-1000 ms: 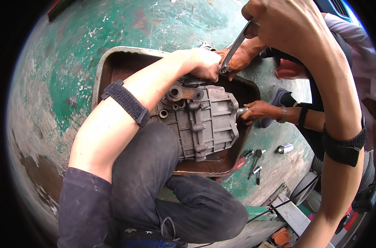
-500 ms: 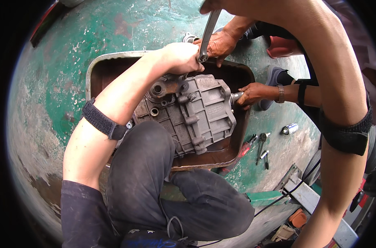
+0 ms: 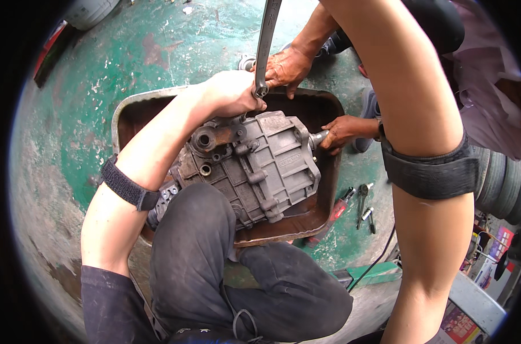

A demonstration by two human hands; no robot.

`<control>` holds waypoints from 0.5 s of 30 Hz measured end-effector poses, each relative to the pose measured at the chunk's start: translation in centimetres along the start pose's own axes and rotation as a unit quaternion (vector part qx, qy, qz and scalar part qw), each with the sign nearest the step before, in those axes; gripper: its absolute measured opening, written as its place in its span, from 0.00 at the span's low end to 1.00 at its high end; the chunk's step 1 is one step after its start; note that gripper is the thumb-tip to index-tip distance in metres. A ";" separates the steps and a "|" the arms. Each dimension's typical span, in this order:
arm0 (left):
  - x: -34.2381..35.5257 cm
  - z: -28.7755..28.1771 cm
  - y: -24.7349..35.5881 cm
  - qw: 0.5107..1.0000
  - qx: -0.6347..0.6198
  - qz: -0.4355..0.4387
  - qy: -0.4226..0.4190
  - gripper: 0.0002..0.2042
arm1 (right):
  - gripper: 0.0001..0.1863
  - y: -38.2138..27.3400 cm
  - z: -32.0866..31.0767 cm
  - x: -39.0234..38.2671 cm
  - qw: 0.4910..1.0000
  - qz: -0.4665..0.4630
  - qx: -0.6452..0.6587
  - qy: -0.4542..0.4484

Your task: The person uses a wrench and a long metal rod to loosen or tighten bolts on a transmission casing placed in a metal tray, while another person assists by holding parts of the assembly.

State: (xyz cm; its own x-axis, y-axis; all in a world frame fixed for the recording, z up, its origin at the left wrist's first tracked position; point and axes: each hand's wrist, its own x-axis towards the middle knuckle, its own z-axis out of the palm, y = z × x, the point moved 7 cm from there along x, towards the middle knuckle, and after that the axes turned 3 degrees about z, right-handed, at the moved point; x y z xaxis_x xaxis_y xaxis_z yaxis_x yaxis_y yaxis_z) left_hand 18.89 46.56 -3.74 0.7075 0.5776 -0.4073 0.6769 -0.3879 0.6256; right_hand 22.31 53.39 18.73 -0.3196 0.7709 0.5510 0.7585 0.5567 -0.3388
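A large grey metal gearbox [image 3: 277, 157] lies in a rusty brown metal tray [image 3: 120, 117]. My left hand [image 3: 234, 94] is closed at the gearbox's far side, its fingers curled against the lower end of a long grey wrench [image 3: 266, 49]; the fingertips are partly hidden. Up past the top edge runs the wrench's other end. My right forearm [image 3: 398, 74] reaches up there too, and the right hand is out of view. A co-worker's hand [image 3: 280, 66] rests by the tray's far rim. Another co-worker's hand [image 3: 341, 133] holds the shaft [image 3: 317, 137] at the gearbox's right end.
Right of the tray, a red-and-black power tool [image 3: 335, 212], a ratchet [image 3: 362, 198] and a socket piece [image 3: 367, 214] lie on the green painted floor. Stacked tyres [image 3: 495, 183] stand at the right. A green metal beam [image 3: 375, 274] is near my knee.
The wrench has shifted left and stands more upright. My right hand has left the picture at the top, its arm moving left. The whole view has shifted slightly.
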 end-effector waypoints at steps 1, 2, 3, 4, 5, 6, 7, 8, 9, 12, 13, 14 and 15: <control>0.0 0.1 0.0 1.000 -0.005 0.007 -0.001 0.21 | 0.08 1.1 0.4 -0.1 0.988 0.117 0.081 -0.063; 0.0 0.1 0.0 1.000 -0.006 0.005 -0.004 0.20 | 0.09 1.6 1.0 -0.5 0.941 0.201 0.243 -0.122; 0.1 0.2 -0.2 1.000 -0.003 -0.005 -0.013 0.20 | 0.11 2.0 1.5 -1.2 0.844 0.308 0.414 -0.147; 0.2 0.1 -0.1 1.000 0.005 0.003 -0.008 0.20 | 0.12 2.2 2.0 -2.2 0.733 0.413 0.521 -0.143; 0.2 0.1 -0.1 1.000 0.011 0.002 -0.015 0.20 | 0.14 1.1 1.6 -2.2 0.714 0.376 0.562 -0.181; 0.1 0.3 -0.1 1.000 0.016 -0.003 -0.024 0.19 | 0.14 0.7 1.8 -2.3 0.700 0.368 0.585 -0.182; 0.0 0.4 -0.3 0.999 0.032 -0.030 -0.021 0.18 | 0.15 -0.1 2.8 -1.8 0.705 0.354 0.590 -0.172; -0.1 0.0 -0.2 0.999 0.028 -0.033 0.025 0.18 | 0.16 -0.5 3.4 -1.6 0.713 0.345 0.590 -0.156; -0.4 -0.2 0.2 0.997 0.022 -0.035 0.068 0.17 | 0.17 -0.4 3.5 -1.6 0.720 0.345 0.587 -0.133; -1.3 0.1 0.5 0.982 -0.002 -0.100 0.158 0.16 | 0.17 1.8 3.3 -2.6 0.736 0.423 0.527 -0.022; -1.6 0.1 0.6 0.976 0.004 -0.124 0.178 0.16 | 0.17 2.5 3.1 -2.8 0.725 0.419 0.546 -0.013; -2.0 0.1 0.6 0.968 0.011 -0.150 0.199 0.17 | 0.17 2.8 2.6 -2.8 0.713 0.415 0.565 -0.003; -2.3 0.0 0.8 0.963 0.058 -0.170 0.199 0.17 | 0.18 3.3 2.4 -2.9 0.700 0.411 0.584 0.006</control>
State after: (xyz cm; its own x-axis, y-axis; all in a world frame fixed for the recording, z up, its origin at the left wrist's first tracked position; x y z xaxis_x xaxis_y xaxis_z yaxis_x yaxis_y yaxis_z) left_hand 17.79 44.92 -2.29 0.3228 0.9061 -0.2733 0.8902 -0.1927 0.4127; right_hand 24.37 53.69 14.21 -0.0374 0.9808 -0.1916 -0.2999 -0.1939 -0.9341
